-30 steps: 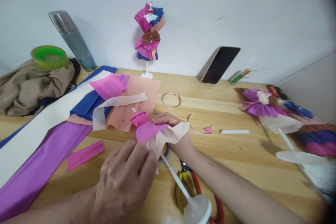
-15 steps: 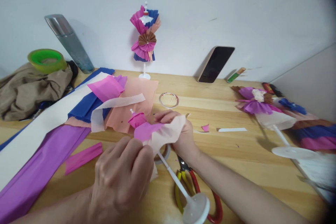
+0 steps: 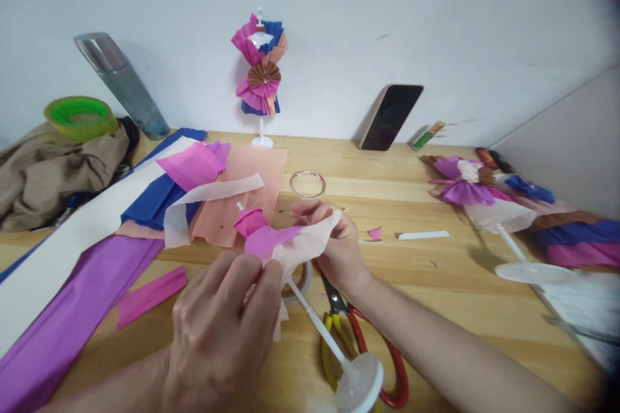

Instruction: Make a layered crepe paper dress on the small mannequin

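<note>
Tilted between my hands is a small dress form (image 3: 250,222) on a white stand, wrapped in pink and violet crepe paper. A white strip of crepe paper (image 3: 305,246) crosses its lower part. My left hand (image 3: 223,316) is closed at the near side, its fingertips pinching the strip by the form. On the far side my right hand (image 3: 341,245) is closed on the strip's other end, partly behind the paper. The stand's round base (image 3: 359,384) points toward me, over the red and yellow handles of the scissors (image 3: 358,342). A tape roll (image 3: 300,284) lies partly hidden behind the stand.
Layered crepe paper (image 3: 97,271) covers the left side. A decorated dress form (image 3: 261,71) stands at the wall, near a leaning phone (image 3: 392,117). Another dressed form (image 3: 504,219) lies at right. A spray bottle (image 3: 121,84) and green tape roll (image 3: 80,117) are far left.
The camera view has shifted slightly. My left fingers have moved a little at the strip, and the white paper looks more stretched between my hands.
</note>
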`<state>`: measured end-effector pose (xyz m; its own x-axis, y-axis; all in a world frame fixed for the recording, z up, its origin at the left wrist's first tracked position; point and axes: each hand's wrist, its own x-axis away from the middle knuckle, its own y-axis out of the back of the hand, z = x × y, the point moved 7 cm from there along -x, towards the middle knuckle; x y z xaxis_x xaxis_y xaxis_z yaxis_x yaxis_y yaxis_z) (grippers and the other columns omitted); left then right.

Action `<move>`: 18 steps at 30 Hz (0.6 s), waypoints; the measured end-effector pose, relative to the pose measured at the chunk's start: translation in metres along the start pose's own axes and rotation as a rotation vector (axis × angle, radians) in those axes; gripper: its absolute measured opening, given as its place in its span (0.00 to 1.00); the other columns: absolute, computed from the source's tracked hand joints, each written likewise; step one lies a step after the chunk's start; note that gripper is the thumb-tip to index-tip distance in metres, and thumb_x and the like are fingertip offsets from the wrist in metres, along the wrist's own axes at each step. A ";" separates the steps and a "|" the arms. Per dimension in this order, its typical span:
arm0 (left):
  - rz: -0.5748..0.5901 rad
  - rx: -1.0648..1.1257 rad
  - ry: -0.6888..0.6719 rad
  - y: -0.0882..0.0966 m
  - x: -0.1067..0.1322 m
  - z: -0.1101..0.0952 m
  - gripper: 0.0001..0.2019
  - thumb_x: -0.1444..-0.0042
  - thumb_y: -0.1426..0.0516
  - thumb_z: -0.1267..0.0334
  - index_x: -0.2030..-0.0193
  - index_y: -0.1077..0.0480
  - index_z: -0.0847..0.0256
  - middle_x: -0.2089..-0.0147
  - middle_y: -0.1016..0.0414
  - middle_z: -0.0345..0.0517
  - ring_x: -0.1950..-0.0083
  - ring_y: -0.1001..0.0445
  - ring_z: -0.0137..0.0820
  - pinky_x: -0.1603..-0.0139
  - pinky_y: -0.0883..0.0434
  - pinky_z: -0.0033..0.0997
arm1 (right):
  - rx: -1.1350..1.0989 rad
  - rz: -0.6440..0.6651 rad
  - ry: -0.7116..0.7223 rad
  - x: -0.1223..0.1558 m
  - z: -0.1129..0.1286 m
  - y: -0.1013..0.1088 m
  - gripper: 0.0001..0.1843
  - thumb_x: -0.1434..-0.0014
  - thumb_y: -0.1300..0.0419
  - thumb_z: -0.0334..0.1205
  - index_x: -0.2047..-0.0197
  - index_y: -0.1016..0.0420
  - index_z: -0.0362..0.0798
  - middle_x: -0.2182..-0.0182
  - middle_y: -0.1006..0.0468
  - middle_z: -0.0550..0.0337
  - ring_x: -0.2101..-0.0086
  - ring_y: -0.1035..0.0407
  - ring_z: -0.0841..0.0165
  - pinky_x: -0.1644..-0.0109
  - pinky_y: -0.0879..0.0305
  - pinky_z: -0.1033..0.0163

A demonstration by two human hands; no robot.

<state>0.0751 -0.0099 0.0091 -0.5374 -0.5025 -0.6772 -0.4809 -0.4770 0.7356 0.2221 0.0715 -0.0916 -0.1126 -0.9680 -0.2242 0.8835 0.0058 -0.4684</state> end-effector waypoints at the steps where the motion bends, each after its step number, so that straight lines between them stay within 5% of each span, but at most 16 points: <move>1: -0.005 -0.002 0.001 0.001 0.000 0.000 0.08 0.40 0.46 0.75 0.56 0.29 0.65 0.70 0.28 0.43 0.70 0.30 0.30 0.75 0.39 0.30 | -0.012 -0.009 -0.015 0.000 -0.001 0.001 0.15 0.57 0.28 0.34 0.77 0.33 0.49 0.63 0.21 0.62 0.67 0.29 0.70 0.65 0.32 0.65; 13: -0.064 0.034 0.024 0.007 -0.007 0.006 0.05 0.41 0.43 0.74 0.58 0.29 0.67 0.70 0.25 0.45 0.72 0.29 0.29 0.76 0.38 0.28 | -0.038 -0.034 0.022 -0.001 0.003 0.003 0.17 0.58 0.28 0.36 0.79 0.36 0.49 0.67 0.21 0.61 0.66 0.29 0.69 0.64 0.32 0.64; 18: -0.031 -0.009 0.018 0.004 -0.006 0.006 0.08 0.41 0.41 0.70 0.55 0.29 0.66 0.70 0.26 0.43 0.72 0.28 0.29 0.77 0.37 0.27 | 0.052 0.016 0.072 0.002 0.010 -0.004 0.13 0.56 0.29 0.35 0.70 0.29 0.51 0.61 0.22 0.60 0.62 0.29 0.67 0.61 0.33 0.63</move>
<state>0.0722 -0.0048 0.0160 -0.5102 -0.5002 -0.6997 -0.4904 -0.4992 0.7144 0.2235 0.0670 -0.0816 -0.1289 -0.9474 -0.2929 0.9076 0.0063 -0.4198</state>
